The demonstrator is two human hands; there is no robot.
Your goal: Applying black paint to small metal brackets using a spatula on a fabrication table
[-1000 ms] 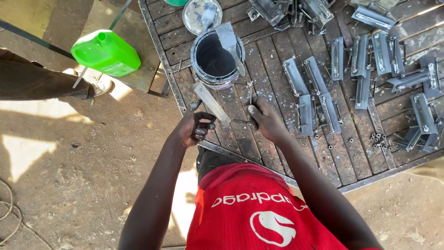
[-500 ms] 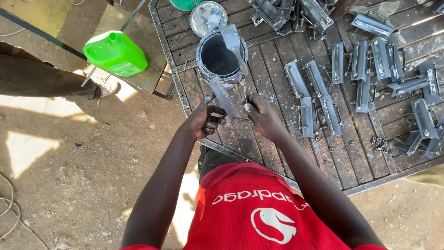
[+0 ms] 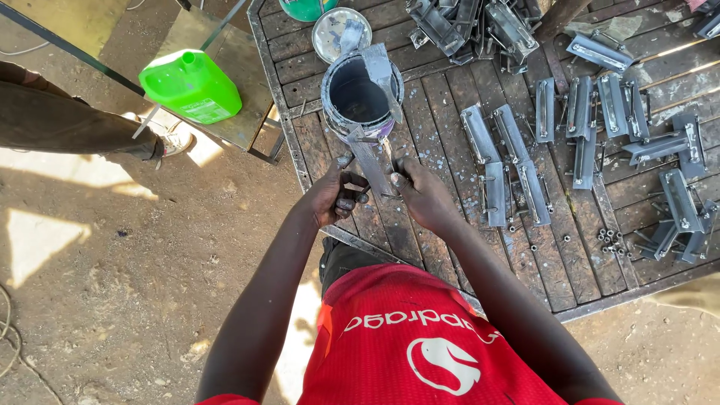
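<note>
The left hand (image 3: 334, 196) is wrapped tight around a flat grey metal piece (image 3: 371, 159); the piece sticks up out of the fist, toward the far side, and its top end is just beside the open paint can (image 3: 360, 94); the right hand (image 3: 424, 196) pinches a thin brush (image 3: 388, 154) that touches the piece near its middle; both hands are over the wooden table (image 3: 450, 247); more metal brackets (image 3: 510, 161) lie to the right; a green jug (image 3: 191, 86) sits far left.

head cam | looks steeply down from above | near view over hands, slatted table (image 3: 450, 247), dirt ground (image 3: 112, 300)
</note>
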